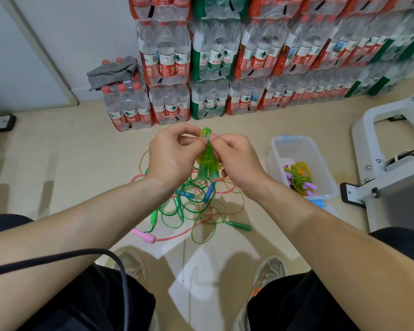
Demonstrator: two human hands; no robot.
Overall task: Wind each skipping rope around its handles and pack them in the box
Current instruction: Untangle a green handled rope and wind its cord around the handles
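Partly done, by the look of it: wound ropes [299, 180] with purple handles already in the clear plastic box [294, 137] to the right, a tangle of green, pink and blue loose ropes [191, 204] left on the beige floor [58, 168]. Held above that tangle, a translucent green skipping rope [207, 161] coiled round its paired handles. Left hand [175, 151] gripping the bundle, right hand [234, 158] pinching the top loop, fingers [219, 139] of both curled tight on it. Probably only the end to tuck in, then packing.
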